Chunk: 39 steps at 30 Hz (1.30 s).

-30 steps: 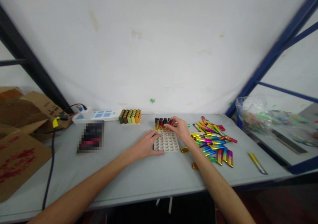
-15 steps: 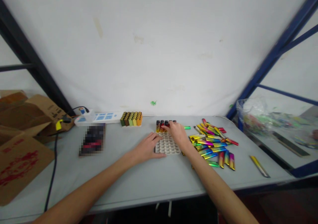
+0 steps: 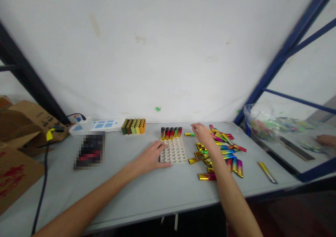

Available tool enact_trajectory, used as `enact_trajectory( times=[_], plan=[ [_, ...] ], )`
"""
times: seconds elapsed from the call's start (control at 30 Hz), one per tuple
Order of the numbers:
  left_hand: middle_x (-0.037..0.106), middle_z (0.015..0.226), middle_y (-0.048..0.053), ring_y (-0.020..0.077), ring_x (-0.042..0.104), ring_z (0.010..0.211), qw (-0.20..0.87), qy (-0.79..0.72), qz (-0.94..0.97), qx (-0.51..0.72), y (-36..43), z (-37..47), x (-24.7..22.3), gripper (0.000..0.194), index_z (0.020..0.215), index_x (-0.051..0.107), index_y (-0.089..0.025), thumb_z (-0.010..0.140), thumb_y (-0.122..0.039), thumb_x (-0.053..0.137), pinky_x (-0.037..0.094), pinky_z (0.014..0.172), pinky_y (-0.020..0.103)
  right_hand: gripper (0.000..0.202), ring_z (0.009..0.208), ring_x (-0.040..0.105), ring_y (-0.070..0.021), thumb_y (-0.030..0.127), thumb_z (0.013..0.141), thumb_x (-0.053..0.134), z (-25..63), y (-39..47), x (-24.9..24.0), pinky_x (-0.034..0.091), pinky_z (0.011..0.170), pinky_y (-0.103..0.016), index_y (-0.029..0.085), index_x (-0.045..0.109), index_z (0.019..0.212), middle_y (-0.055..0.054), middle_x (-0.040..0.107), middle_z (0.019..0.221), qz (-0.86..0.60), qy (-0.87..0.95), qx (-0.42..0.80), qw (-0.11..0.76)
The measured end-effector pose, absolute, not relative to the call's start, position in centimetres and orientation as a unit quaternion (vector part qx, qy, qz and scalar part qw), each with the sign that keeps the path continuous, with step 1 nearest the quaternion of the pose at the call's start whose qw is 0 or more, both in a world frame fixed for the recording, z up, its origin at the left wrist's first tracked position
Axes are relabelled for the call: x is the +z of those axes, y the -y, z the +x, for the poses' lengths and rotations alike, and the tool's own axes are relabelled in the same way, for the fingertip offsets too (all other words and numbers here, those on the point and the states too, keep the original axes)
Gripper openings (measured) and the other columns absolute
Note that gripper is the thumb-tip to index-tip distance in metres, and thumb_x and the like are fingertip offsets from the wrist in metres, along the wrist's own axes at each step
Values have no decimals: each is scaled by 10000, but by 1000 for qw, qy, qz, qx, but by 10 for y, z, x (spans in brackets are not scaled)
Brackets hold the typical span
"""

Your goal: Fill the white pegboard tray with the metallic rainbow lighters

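Observation:
A white tray of small round pockets (image 3: 173, 152) lies on the table, with a row of several dark-topped lighters (image 3: 171, 133) upright along its far edge. My left hand (image 3: 153, 155) rests at the tray's left side, thumb and fingers apart around that edge. To the right, my right hand (image 3: 202, 133) is above the table by the far left part of a loose pile of shiny coloured lighter-like pieces (image 3: 227, 147). Its fingers are partly bent, and nothing shows between them. A green and gold piece (image 3: 189, 134) lies just left of its fingertips.
A block of gold-topped pieces (image 3: 133, 126) stands beside a white power strip (image 3: 107, 125) near the wall. Cardboard boxes (image 3: 19, 174), a black cable and a pixelated dark item (image 3: 90, 150) are at left. Beyond the blue frame, another person's hand (image 3: 326, 140) shows at far right.
My right hand has moved right, off the row of lighters, to beside the loose pile. My left hand stays at the tray. The view has shifted slightly; another person's hand has appeared at far right.

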<state>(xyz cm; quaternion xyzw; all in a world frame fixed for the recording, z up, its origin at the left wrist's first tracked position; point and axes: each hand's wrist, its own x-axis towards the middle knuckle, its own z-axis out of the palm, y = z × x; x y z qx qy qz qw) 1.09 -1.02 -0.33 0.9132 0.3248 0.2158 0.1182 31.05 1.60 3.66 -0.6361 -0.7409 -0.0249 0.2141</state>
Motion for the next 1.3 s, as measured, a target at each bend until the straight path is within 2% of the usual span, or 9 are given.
enact_trajectory(
  times=[0.1,0.27,0.47,0.57,0.7,0.83,1.0,1.17,1.3],
  plan=[
    [611,1244,104,301,558,1196,118,-322,913,221,9,10,-6,680,1308,602,-212,790,-615,781,455,1092,449,361,1249,599,-221,74,936,542,333,-24,21,404,1113,-324,107,663,1274,-155,667,1308,-611,775,15,158],
    [616,1236,100,301,567,1189,123,-320,915,213,5,8,-6,680,1284,620,-213,762,-607,805,452,1094,435,301,1081,655,-233,131,916,620,335,-31,7,459,1020,-331,128,705,1205,-143,710,1155,-614,777,36,137],
    [631,1213,104,305,589,1156,153,-316,915,199,2,3,3,701,1217,653,-189,673,-569,880,471,1065,423,217,967,667,-223,130,888,645,336,-27,17,490,947,-338,125,737,1085,-132,725,1029,-587,774,37,234],
    [634,1199,99,300,595,1142,159,-317,913,200,3,3,6,691,1216,654,-194,678,-565,877,476,1057,423,192,841,679,-208,235,893,668,334,-21,27,524,850,-343,158,728,1059,-94,732,958,-579,749,62,316],
    [629,1205,102,304,588,1152,159,-317,914,199,4,2,5,693,1223,649,-192,681,-561,876,468,1064,427,294,750,677,-190,429,901,666,325,-13,37,542,701,-315,194,664,1079,-49,726,898,-518,718,173,432],
    [629,1203,102,305,588,1155,155,-315,914,202,3,2,2,689,1220,649,-195,685,-566,873,467,1066,426,352,740,669,-178,481,864,717,315,-8,44,547,675,-301,200,640,1062,-38,722,882,-457,689,256,501],
    [628,1196,94,298,588,1156,153,-311,915,205,3,2,2,684,1218,644,-197,683,-554,879,466,1069,418,349,784,691,-183,482,859,733,302,-2,48,572,740,-326,189,675,1039,-78,752,994,-431,704,219,521],
    [632,1203,97,305,586,1167,147,-310,917,205,4,2,3,679,1223,643,-193,698,-560,868,462,1075,421,387,705,693,-182,503,854,739,293,-1,43,585,718,-325,185,673,1064,-38,732,791,-435,728,173,501],
    [631,1198,106,306,590,1155,150,-316,915,200,5,3,5,682,1215,647,-183,693,-560,872,467,1068,432,453,631,684,-163,564,822,751,287,-2,40,571,617,-279,190,675,1065,-21,722,773,-438,741,198,469]
  ],
)
